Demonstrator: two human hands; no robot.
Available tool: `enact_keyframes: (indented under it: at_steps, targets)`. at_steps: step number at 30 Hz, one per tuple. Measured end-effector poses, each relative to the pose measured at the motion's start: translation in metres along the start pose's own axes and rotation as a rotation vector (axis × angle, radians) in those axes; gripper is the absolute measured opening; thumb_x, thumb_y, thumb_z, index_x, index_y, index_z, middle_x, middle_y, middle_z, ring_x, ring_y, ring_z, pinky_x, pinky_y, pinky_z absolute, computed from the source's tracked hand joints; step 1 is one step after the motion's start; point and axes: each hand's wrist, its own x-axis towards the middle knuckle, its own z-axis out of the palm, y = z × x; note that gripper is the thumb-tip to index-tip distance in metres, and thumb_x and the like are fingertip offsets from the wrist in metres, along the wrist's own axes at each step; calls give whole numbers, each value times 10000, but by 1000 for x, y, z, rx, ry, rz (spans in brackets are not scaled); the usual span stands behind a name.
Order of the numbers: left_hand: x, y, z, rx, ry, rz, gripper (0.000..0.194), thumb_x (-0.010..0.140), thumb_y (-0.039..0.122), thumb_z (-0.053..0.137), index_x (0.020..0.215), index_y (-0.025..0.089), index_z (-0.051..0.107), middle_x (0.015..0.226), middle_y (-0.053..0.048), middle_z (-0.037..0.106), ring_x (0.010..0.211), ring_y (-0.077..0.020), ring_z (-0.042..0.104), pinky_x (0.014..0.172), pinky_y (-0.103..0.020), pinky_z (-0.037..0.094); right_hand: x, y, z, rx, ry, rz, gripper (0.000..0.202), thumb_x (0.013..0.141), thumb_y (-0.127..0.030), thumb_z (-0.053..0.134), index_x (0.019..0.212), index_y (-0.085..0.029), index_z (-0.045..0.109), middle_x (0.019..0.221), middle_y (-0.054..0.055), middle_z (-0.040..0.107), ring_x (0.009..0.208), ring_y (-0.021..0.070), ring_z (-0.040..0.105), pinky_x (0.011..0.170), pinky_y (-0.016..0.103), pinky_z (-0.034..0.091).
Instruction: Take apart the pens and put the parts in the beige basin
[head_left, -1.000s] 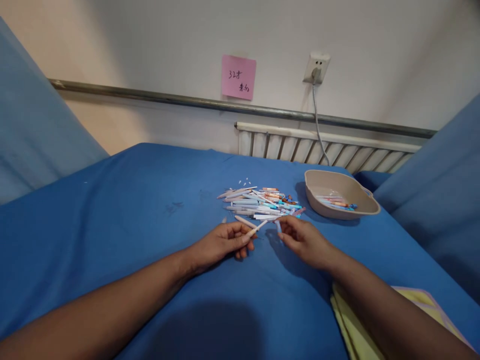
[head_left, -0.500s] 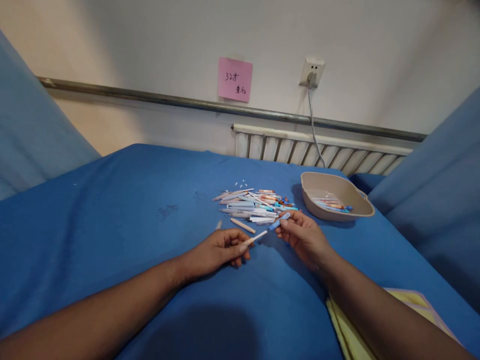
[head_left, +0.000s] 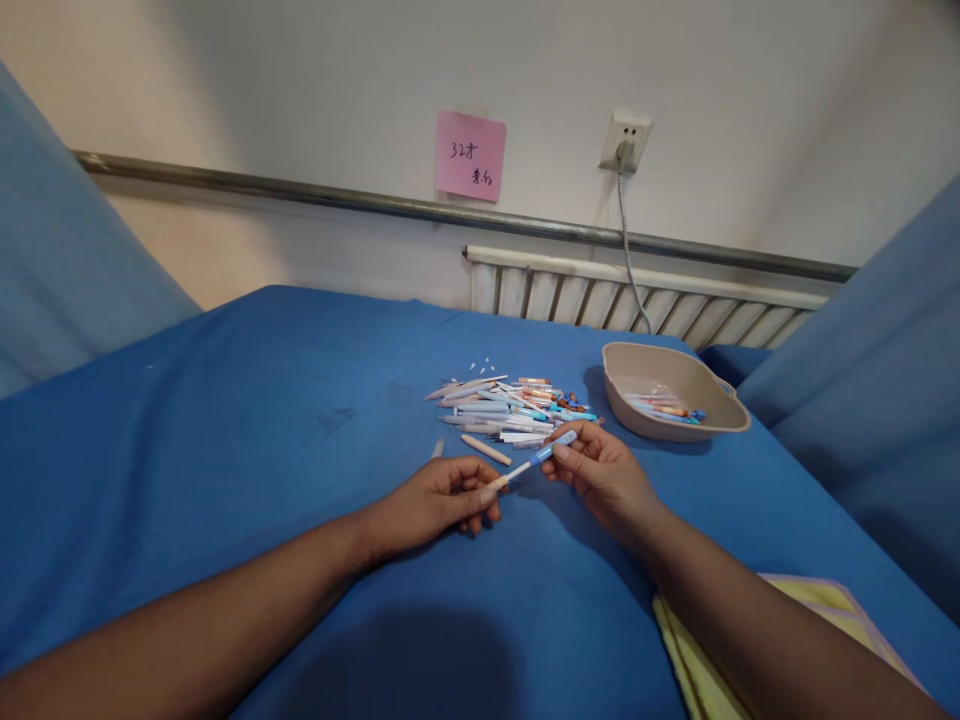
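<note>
My left hand [head_left: 457, 495] pinches the pale lower end of a thin white pen refill [head_left: 519, 472] above the blue cloth. Its other end runs into a blue pen barrel [head_left: 553, 448], which my right hand [head_left: 596, 468] holds between thumb and fingers. Refill and barrel are in line, slanting up to the right. Just behind the hands lies a pile of pen parts [head_left: 491, 410], white, pale blue and orange. One beige barrel [head_left: 486, 450] rests at the pile's front edge, and a clear piece [head_left: 439, 448] lies near my left hand.
A beige basin [head_left: 675, 430] with several pen parts stands at the right. Small white tips [head_left: 482, 368] lie behind the pile. A yellow cloth [head_left: 701, 660] is under my right forearm. Behind are a radiator [head_left: 585, 295], a metal rail [head_left: 337, 205] and blue curtains [head_left: 67, 240].
My right hand has moved slightly left and down with the blue barrel. The gap closed, and the refill's end is now inside the barrel. My left hand has stayed in place.
</note>
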Motion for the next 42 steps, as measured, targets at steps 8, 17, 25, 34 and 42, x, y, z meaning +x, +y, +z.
enact_keyframes:
  at_steps: [8, 17, 25, 34, 42]
  targets:
    - [0, 0, 0, -8, 5, 1, 290, 809, 418, 603, 879, 136, 586, 788, -18, 641, 621, -93, 553, 583, -219, 417, 1, -2, -8, -62, 61, -138, 240, 689, -349, 748, 817, -188, 624, 713, -6, 646, 649, 106, 588, 614, 216, 471]
    - [1, -2, -3, -19, 9, 22, 290, 814, 404, 605, 912, 132, 586, 805, -30, 650, 631, -99, 570, 576, -220, 421, 4, -2, -10, -231, -6, -120, 255, 730, -408, 690, 811, -194, 577, 724, 10, 648, 671, 142, 593, 635, 273, 489]
    - [2, -4, -3, -3, 27, 38, 268, 817, 390, 600, 887, 132, 581, 798, -22, 643, 605, -87, 556, 561, -212, 420, -2, -2, -16, -785, -67, -294, 249, 874, -374, 479, 952, -197, 636, 716, -1, 568, 615, 120, 504, 587, 240, 400]
    - [1, -2, -1, 44, 45, 6, 288, 805, 410, 598, 893, 137, 577, 764, -4, 618, 570, -77, 518, 543, -206, 406, -2, -1, -16, -739, -47, -339, 155, 842, -331, 541, 805, -189, 590, 724, -11, 579, 648, 120, 519, 595, 225, 405]
    - [-2, 1, 2, 212, 73, 12, 288, 832, 398, 549, 982, 158, 599, 763, 5, 594, 633, -96, 510, 558, -196, 401, -4, 0, -14, -836, -69, -382, 108, 828, -288, 571, 839, -196, 626, 783, 6, 644, 735, 145, 582, 680, 252, 444]
